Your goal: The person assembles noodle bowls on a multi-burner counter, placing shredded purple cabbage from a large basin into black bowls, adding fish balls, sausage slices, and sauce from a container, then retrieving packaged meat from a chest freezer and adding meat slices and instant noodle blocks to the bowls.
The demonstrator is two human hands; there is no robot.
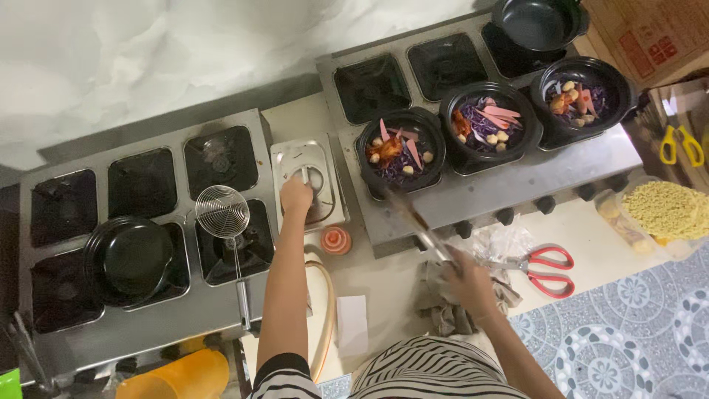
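Two steel stoves, left (148,325) and right (517,177); five black pots: one empty on the left stove (129,258), one empty far right (539,22), three filled (402,151) in a row on the right. Left hand (296,196) is closed on the lid knob of a small steel tin (325,159) between the stoves, wire skimmer (223,212) just left. Right hand (470,281) grips tongs (413,218), long axis near-right to far-left, tips at the leftmost filled pot; red scissors (543,267) lie right.

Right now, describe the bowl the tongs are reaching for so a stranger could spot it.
Find the right-hand stove with three filled black bowls in its front row. Take the leftmost bowl, where the tongs held by the right hand point. It alone sits next to the steel tray.
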